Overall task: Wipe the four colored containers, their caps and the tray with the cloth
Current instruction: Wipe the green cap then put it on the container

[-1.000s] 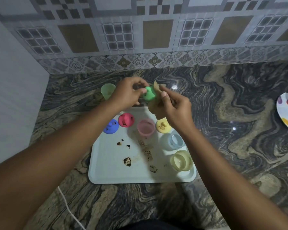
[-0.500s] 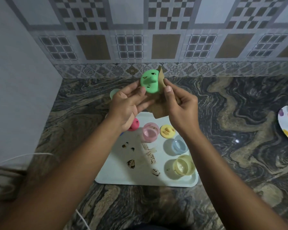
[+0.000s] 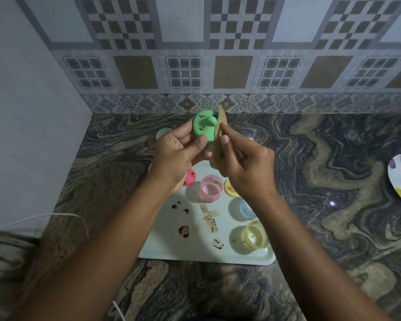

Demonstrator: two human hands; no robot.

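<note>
Fingers (image 3: 225, 141) on cloth (image 3: 220, 120), perhaps against cap (image 3: 203, 126)

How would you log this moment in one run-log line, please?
step: wiping round green plastic cap | left hand: holds cap | right hand: pinches tan cloth at cap edge | white tray: brown stains

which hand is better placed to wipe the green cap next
Right. The right hand pinches the cloth against the edge of the green cap, which shows dark smears. The left hand has its grip on the cap, holding it up, so it can only steady it.
</note>
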